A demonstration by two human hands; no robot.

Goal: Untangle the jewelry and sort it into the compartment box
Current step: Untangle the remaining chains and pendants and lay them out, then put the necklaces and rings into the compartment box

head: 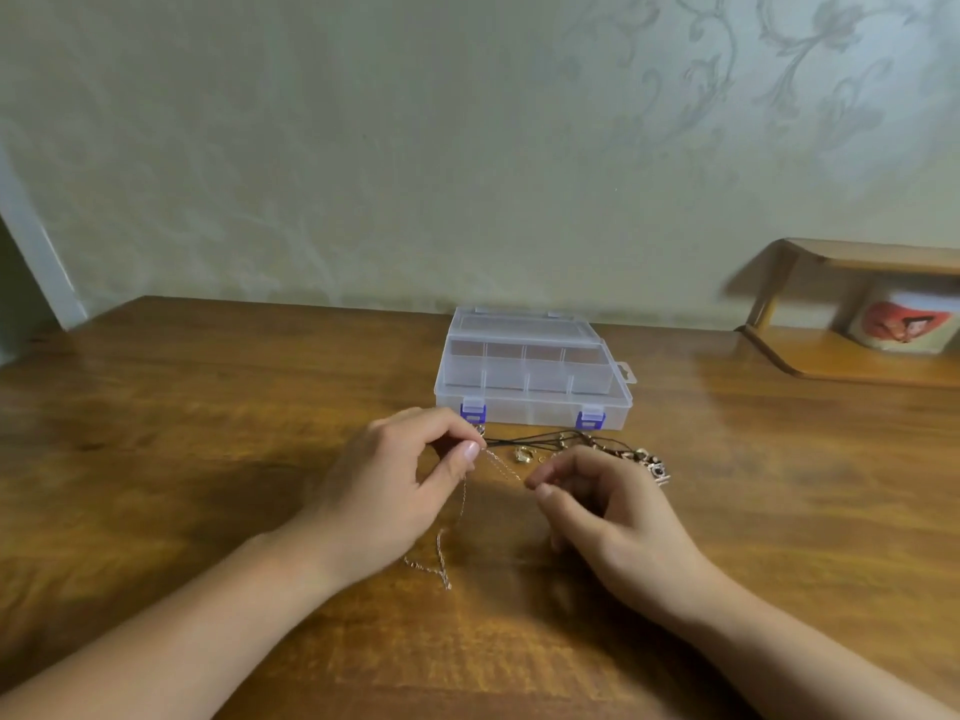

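Note:
A clear plastic compartment box (pixel 532 374) with two purple latches sits closed on the wooden table, just beyond my hands. In front of it lies a tangle of jewelry: black cords (pixel 540 438), a thin silver chain (pixel 457 511) and small metal charms (pixel 657 467). My left hand (pixel 400 485) pinches the chain and cord ends near the box's left latch. My right hand (pixel 608 511) pinches the same thin chain a little to the right, above the table. The chain's loose end trails down between my wrists.
The wooden table (pixel 208 407) stands against a patterned wall. A small wooden shelf (pixel 852 350) at the right holds a mug with a red picture (pixel 904 319).

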